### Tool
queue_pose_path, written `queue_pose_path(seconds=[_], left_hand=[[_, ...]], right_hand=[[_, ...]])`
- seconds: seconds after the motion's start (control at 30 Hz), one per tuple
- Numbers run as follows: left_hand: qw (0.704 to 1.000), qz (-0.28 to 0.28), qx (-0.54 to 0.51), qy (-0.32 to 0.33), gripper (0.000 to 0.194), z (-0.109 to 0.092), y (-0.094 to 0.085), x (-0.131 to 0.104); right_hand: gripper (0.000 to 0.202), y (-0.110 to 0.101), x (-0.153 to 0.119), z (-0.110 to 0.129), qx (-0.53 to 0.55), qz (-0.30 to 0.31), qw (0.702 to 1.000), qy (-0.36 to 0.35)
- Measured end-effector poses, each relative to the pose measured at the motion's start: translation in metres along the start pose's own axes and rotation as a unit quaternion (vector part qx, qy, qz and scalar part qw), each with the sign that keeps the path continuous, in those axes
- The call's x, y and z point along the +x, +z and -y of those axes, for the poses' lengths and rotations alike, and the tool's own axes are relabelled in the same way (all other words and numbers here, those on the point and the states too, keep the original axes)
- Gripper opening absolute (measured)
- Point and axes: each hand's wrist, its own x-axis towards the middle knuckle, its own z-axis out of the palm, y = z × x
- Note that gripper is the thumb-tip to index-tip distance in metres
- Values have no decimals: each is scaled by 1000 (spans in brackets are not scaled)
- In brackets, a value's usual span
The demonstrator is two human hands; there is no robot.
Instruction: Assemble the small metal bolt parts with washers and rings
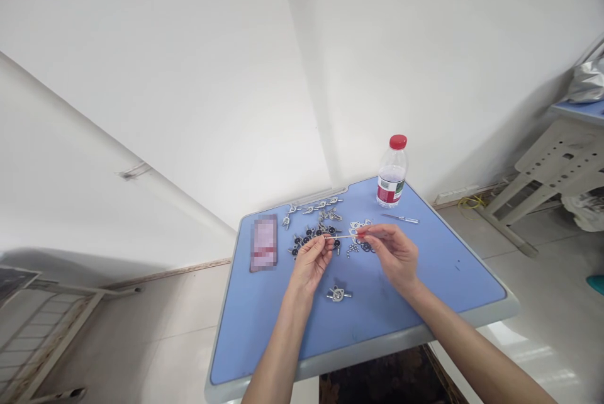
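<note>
A thin screwdriver (pixel 344 237) with a reddish handle end spans the gap between my hands above the blue table (pixel 255 335). The fingertips of my left hand (pixel 312 260) pinch its left tip. My right hand (pixel 392 254) holds the reddish end between thumb and fingers. Below and between the hands, one metal fitting (pixel 338 294) lies on the table. Behind my left hand are several metal parts with black round pieces (pixel 306 240). Thin metal plates (pixel 353 226), small screws (pixel 352 250) and dark rings lie near my right fingertips, partly hidden by them.
A clear bottle with a red cap (pixel 391 174) stands at the table's back right, with another screwdriver (pixel 401 218) in front of it. A blurred flat rectangular item (pixel 264 243) lies at the left. More metal fittings (pixel 322 204) line the back edge, near the white wall (pixel 212 77).
</note>
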Motion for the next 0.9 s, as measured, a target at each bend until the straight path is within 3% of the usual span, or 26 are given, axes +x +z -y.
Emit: queue_pose_path(seconds=[0.37,0.53,0.9], left_hand=[[997,8,74,37,30,2,4,-2],[996,26,74,42,33,2,5,-3],[991,39,105,71,33,0,7,-7]], right_hand=[[15,-4,-3,-3,-72,29,995,-61],[18,-5,-2,1,-73,51,995,-34],[13,-1,3,6,14,-5,999,30]])
